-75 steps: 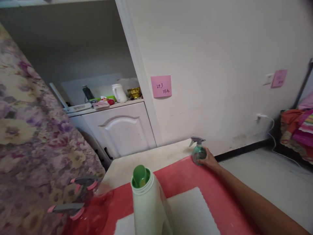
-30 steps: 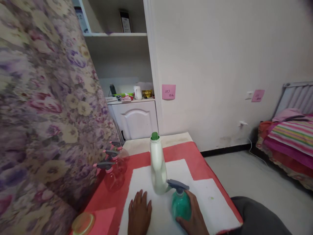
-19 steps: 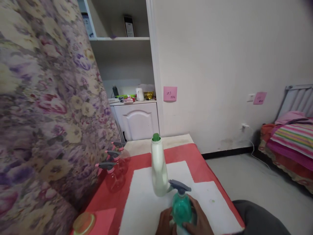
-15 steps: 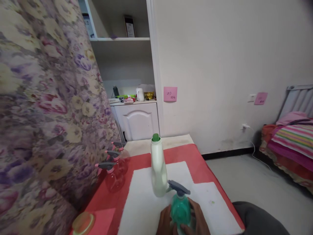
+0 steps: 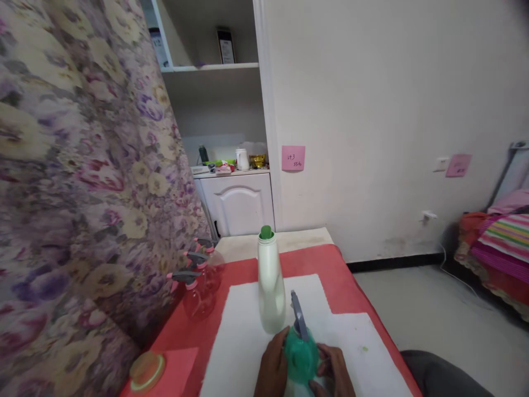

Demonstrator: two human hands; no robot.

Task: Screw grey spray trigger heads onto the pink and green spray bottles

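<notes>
A green spray bottle (image 5: 301,355) with a grey trigger head is between my two hands over the white paper (image 5: 237,331). My left hand (image 5: 273,361) presses against its left side, with the fingers curled round it. On the other side my right hand (image 5: 333,366) grips the bottle with bent fingers and thumb. The spray head points away from me, toward the back of the table. Just behind the bottle stands a tall pale green jug (image 5: 270,292) with a darker green piece in its mouth.
Several clear pink spray bottles (image 5: 198,300) with grey triggers line the table's left side by the floral curtain (image 5: 103,193). A round yellowish lid-like thing (image 5: 146,372) lies at the front left. The red cloth (image 5: 306,256) covers the table, with a bed (image 5: 504,237) off right.
The green spray bottle has turned between my hands, so its spray head, seen sideways before, now points away from me. The view has shifted slightly left.
</notes>
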